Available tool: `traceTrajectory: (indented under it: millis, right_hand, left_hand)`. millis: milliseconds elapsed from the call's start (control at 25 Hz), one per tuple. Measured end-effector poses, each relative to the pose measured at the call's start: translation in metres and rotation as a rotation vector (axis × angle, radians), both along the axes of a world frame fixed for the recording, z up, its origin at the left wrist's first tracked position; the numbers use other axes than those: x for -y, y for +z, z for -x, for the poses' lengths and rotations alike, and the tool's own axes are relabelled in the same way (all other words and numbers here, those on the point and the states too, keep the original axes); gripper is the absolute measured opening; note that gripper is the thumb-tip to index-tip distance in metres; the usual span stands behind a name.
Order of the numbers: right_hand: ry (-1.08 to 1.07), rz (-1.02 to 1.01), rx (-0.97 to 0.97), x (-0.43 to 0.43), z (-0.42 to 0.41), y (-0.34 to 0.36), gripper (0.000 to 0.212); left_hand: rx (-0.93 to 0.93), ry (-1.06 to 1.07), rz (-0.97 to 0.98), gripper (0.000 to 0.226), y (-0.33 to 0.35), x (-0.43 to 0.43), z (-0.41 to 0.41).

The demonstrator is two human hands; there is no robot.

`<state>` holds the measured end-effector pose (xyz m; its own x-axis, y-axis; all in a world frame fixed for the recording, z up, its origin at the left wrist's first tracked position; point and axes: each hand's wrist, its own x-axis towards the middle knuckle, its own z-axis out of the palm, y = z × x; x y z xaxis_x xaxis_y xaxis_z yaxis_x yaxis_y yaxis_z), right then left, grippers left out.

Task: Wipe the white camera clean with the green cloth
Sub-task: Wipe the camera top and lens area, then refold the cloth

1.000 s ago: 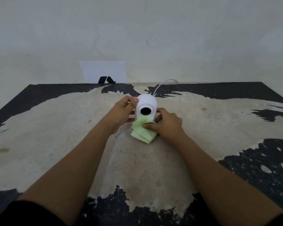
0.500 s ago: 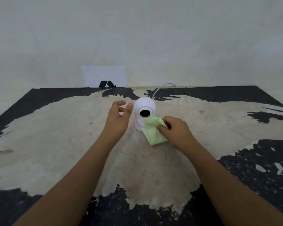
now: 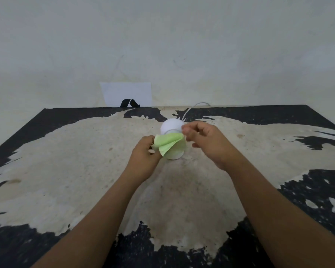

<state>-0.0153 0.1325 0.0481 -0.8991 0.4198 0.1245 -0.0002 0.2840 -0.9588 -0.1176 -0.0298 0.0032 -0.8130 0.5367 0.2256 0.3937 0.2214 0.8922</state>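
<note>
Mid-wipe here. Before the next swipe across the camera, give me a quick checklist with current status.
1. Cloth gripped by both hands: ok, left hand holds one end, right hand pinches the other.
2. Cloth in front of the camera body: ok.
3. Camera upright on the table: ok.
4. Lens clean: cannot tell, cloth hides it.
5. Cable clear of hands: ok, it trails behind.

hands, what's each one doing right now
Left hand: closed on one end of the green cloth.
Right hand: fingers pinching the cloth's other end.
</note>
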Motion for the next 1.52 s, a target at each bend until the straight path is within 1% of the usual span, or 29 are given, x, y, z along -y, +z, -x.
traceTrajectory:
  millis: [80,120,240,400,440,560,680,800,880,1000,1200,1280,1400,1520]
  right_hand:
    - [-0.125,0.015,-0.025,-0.007,0.016,0.005,0.014]
    - [-0.14,0.013,-0.015,-0.008,0.024,0.007,0.015]
    - [-0.093,-0.012,0.038,-0.009,0.042,0.009,0.017]
    - [-0.069,0.069,0.065,-0.011,0.05,0.014,0.007]
    - [-0.067,0.082,0.078,-0.012,0.052,0.015,0.009]
    - [-0.049,0.086,0.128,-0.015,0.054,0.017,0.016]
    - [-0.031,0.07,0.145,-0.02,0.056,0.018,0.014]
    - [-0.049,0.056,0.132,-0.022,0.058,0.016,0.006]
    - [-0.029,0.045,0.104,-0.023,0.058,0.014,0.007]
    - [-0.002,0.074,0.101,-0.023,0.058,0.013,0.011]
    - [-0.006,0.082,0.102,-0.021,0.056,0.013,0.01]
    - [-0.013,0.085,0.099,-0.021,0.056,0.013,0.008]
    - [-0.019,0.1,0.087,-0.021,0.057,0.01,0.005]
    - [-0.042,0.05,0.076,-0.021,0.058,0.008,0.005]
  left_hand:
    - [0.012,0.035,-0.037,0.016,0.006,-0.005,0.006]
    - [0.021,0.039,-0.055,0.016,0.008,-0.008,0.009]
    - [0.025,0.044,-0.075,0.011,0.009,-0.016,0.017]
    - [0.044,0.068,-0.097,0.024,0.013,-0.024,0.021]
    - [0.041,0.069,-0.098,0.027,0.015,-0.026,0.019]
    - [-0.033,0.083,-0.039,0.041,0.019,-0.036,0.017]
    - [-0.117,0.109,0.061,0.062,0.019,-0.048,0.013]
    - [-0.155,0.085,0.086,0.072,0.012,-0.05,0.014]
    - [-0.118,0.019,0.046,0.071,0.009,-0.042,0.018]
    - [-0.079,-0.053,0.043,0.06,0.013,-0.027,0.024]
    - [-0.164,-0.111,0.139,0.046,0.021,-0.011,0.038]
    - [-0.166,-0.107,0.151,0.042,0.023,-0.009,0.042]
    - [-0.146,-0.056,0.08,0.037,0.019,-0.013,0.033]
    - [-0.174,0.013,0.031,0.042,0.012,-0.023,0.02]
